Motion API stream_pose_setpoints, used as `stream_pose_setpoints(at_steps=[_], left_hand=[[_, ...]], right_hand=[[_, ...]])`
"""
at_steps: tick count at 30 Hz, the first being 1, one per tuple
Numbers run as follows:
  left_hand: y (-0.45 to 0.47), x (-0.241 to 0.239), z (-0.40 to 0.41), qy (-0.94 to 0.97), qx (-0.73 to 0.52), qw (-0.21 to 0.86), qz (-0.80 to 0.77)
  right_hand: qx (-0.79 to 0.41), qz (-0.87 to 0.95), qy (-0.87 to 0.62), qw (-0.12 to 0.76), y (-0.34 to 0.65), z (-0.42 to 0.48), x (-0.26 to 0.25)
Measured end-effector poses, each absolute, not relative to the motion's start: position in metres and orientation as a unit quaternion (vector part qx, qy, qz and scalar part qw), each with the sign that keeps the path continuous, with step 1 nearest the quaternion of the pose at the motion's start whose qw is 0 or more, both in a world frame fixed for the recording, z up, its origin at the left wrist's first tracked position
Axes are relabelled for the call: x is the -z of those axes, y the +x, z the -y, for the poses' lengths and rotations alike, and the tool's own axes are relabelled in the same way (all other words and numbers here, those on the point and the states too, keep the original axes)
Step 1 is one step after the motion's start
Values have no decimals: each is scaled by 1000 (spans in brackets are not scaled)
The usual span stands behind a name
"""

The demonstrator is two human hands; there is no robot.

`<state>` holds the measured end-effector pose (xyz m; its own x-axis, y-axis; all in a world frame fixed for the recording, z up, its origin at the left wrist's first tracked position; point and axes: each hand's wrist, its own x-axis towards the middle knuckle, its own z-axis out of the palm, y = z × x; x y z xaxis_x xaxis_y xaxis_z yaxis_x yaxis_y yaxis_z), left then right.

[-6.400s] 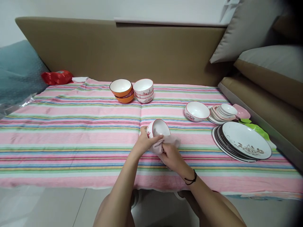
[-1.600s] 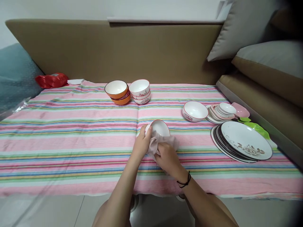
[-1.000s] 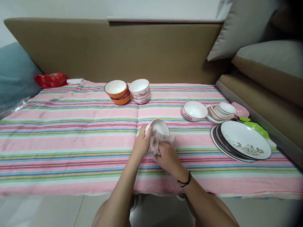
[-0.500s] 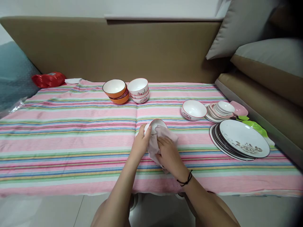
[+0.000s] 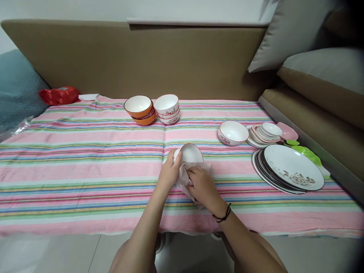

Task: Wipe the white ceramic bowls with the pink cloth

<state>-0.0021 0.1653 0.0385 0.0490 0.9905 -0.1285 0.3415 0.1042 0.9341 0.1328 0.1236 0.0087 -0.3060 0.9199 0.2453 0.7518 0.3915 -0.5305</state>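
Note:
A white bowl with a red rim (image 5: 192,153) is tilted in front of me, gripped at its left side by my left hand (image 5: 170,170), thumb over the rim. My right hand (image 5: 202,186) is closed on a pale pink cloth (image 5: 184,180) and presses it against the near side of the bowl. The cloth hides the bowl's lower edge and hangs down towards me. Another white bowl with a red rim (image 5: 233,132) stands to the right, beyond my right hand.
Behind are stacked orange bowls (image 5: 139,107) and stacked white bowls (image 5: 167,108). At right lie a stack of plates (image 5: 292,167), small dishes (image 5: 269,131), a pink dish (image 5: 287,131) and a green leaf-shaped dish (image 5: 308,155). A red package (image 5: 59,95) sits far left on the striped cloth (image 5: 85,167).
My right hand has drawn the cloth down and towards me, out of the bowl's middle, so more of its white inside shows. My left hand has hardly moved.

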Motion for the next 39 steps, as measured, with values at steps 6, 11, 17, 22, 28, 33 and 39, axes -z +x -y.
stream_pose_setpoints(at_steps=[6, 11, 17, 22, 28, 33, 39], left_hand=[[-1, -36, -167, 567, -362, 450, -587], [-2, -33, -169, 563, -376, 448, -584], [-1, -36, -168, 569, -364, 452, -583], [-1, -36, -168, 565, -365, 455, -583], [-2, -34, -170, 569, -363, 448, -586], [-2, -36, -168, 572, -368, 449, -580], [-2, -36, -168, 566, -370, 452, -582]], right_hand=[[-176, 788, -506, 302, 129, -120, -8], [-253, 764, -499, 320, 126, -116, -17], [-139, 796, -527, 263, 134, -123, -11], [-195, 802, -480, 297, 131, -119, -11], [-166, 796, -518, 267, 130, -118, -9], [-97, 793, -542, 262, 136, -122, -2], [-170, 805, -500, 272, 133, -120, -7]])
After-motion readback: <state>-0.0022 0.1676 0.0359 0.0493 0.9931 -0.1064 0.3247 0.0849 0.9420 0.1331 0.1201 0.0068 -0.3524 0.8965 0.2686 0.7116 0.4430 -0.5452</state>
